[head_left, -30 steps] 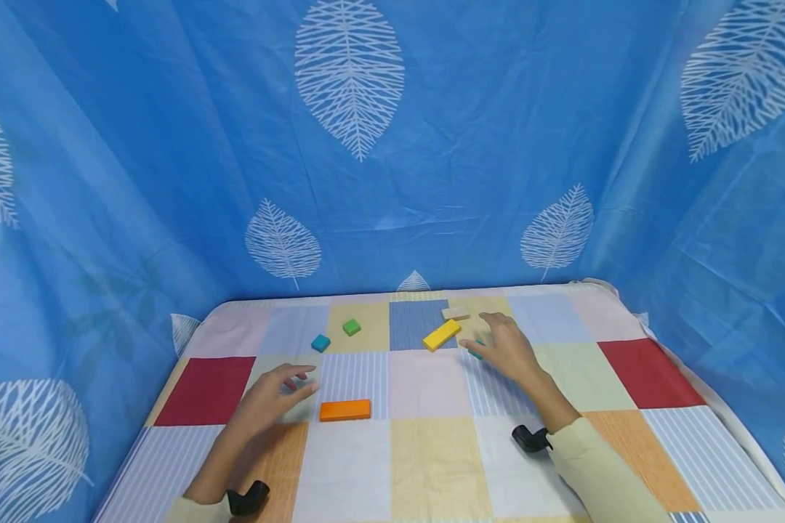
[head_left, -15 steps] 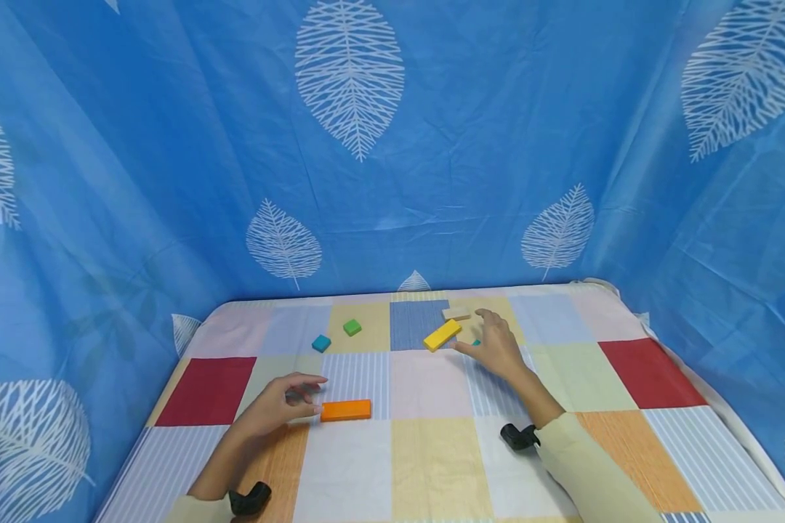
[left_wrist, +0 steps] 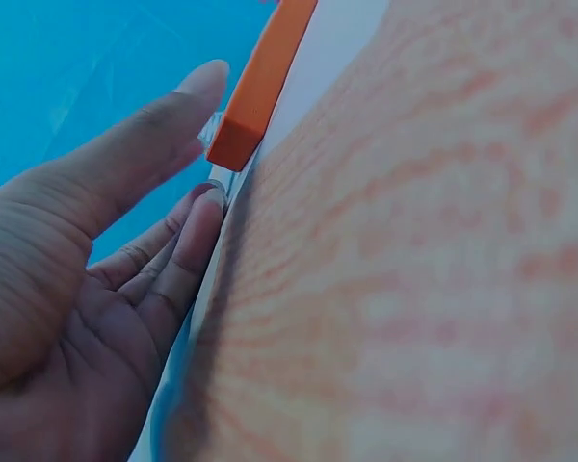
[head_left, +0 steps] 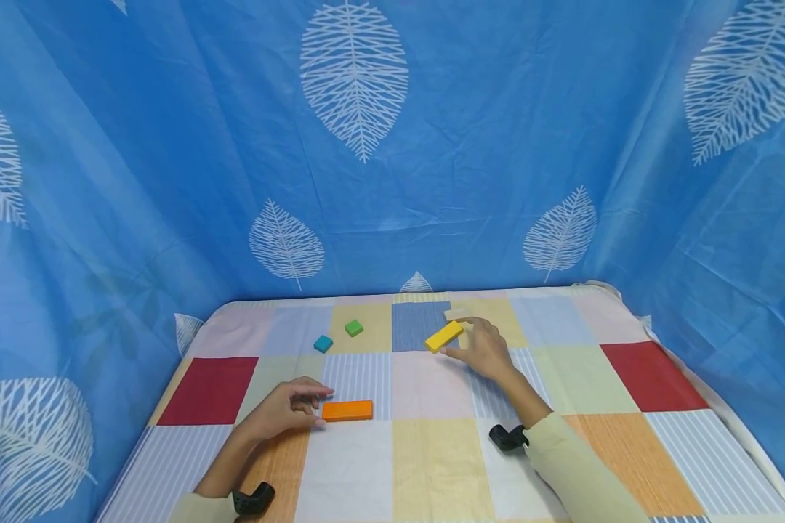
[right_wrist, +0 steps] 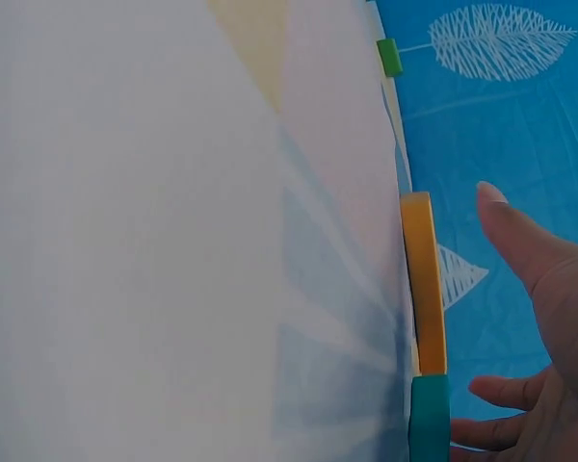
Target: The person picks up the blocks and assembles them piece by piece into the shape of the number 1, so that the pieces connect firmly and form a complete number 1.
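An orange rectangular block (head_left: 348,411) lies flat on the patchwork cloth. My left hand (head_left: 281,412) is at its left end, thumb and fingers apart; the left wrist view shows the thumb (left_wrist: 207,82) beside that end without a visible grip. Further back, a yellow block (head_left: 444,337) lies at a slant. Around its right end my right hand (head_left: 487,352) spreads thumb and forefinger, and in the right wrist view the thumb stands off the block. A teal block (right_wrist: 430,419) sits close to the right fingers, hidden by that hand in the head view.
A pale block (head_left: 454,314) lies behind the yellow one, partly covered by the right hand. Toward the back left are a small blue block (head_left: 323,343) and a green block (head_left: 354,327). Blue leaf-patterned curtain (head_left: 392,218) surrounds the table's back and sides.
My left hand has moved right and slightly nearer, up to the orange block's end. My right hand has shifted left to the yellow block, covering the teal one. The blocks have stayed put.
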Motion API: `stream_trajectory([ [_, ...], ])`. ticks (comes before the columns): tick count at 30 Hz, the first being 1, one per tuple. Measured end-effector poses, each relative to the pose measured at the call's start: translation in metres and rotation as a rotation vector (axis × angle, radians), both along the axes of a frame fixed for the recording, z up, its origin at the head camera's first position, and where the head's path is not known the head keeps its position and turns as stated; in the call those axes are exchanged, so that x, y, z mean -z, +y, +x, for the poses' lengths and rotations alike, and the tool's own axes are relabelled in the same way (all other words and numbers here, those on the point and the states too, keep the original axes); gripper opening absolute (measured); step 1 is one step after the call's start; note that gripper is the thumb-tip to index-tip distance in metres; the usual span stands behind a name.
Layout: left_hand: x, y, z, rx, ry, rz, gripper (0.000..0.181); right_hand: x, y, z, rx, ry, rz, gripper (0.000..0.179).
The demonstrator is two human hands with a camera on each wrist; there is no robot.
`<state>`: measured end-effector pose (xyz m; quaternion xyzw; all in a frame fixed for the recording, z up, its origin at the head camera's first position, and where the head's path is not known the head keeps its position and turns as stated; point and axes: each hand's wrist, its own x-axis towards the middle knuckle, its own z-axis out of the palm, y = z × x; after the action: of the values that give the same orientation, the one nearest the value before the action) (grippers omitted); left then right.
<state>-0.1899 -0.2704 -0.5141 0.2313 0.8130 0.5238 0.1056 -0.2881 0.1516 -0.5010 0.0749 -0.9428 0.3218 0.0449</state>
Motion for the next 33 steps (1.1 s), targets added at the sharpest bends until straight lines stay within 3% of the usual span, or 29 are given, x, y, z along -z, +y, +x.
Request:
stream_trajectory([
  [12, 0.003, 0.005, 0.001, -0.008, 0.126, -0.074, 0.032, 0.0, -0.018, 0.0, 0.027, -0.042, 0.059, 0.096],
  [19, 0.001, 0.007, 0.002, -0.031, 0.109, -0.118, 0.031, -0.001, -0.026, 0.0, 0.061, -0.083, 0.09, 0.098],
  [33, 0.001, 0.009, 0.001, -0.023, 0.142, -0.13, 0.026, 0.001, -0.028, -0.004, 0.051, -0.064, 0.14, 0.093],
])
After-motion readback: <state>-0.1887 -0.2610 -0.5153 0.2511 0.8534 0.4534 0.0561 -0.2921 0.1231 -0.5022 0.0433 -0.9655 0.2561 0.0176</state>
